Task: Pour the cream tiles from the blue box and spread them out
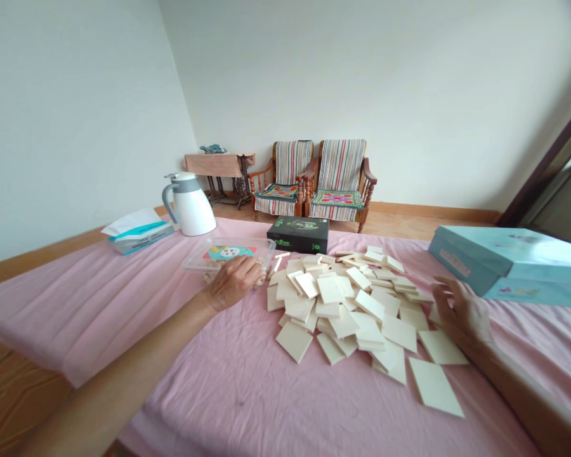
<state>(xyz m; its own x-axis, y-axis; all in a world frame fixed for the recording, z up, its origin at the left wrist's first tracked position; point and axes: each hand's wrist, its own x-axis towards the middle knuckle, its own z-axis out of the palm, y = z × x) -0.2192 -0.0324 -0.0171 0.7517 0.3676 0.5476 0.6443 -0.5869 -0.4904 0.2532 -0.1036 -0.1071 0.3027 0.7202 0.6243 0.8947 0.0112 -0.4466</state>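
My left hand (235,282), fingers curled down, is at the near right edge of a clear plastic box (190,261) with a colourful label. Small pale pieces (259,279) show by its fingertips and under the box; whether the fingers hold any is hidden. A loose heap of thin, square, pale wooden tiles (330,290) spreads to the right of this hand. At the heap's right side my right hand (464,314) rests, its fingers loosely bent and apart, close to the outer tiles. I see nothing held in it.
A black box (299,235) stands behind the heap, and a light blue box (528,263) at the right. At the left are a white jug (193,206) and a tissue pack (143,235). A pink cloth (247,387) covers the table. Two chairs (340,171) stand beyond.
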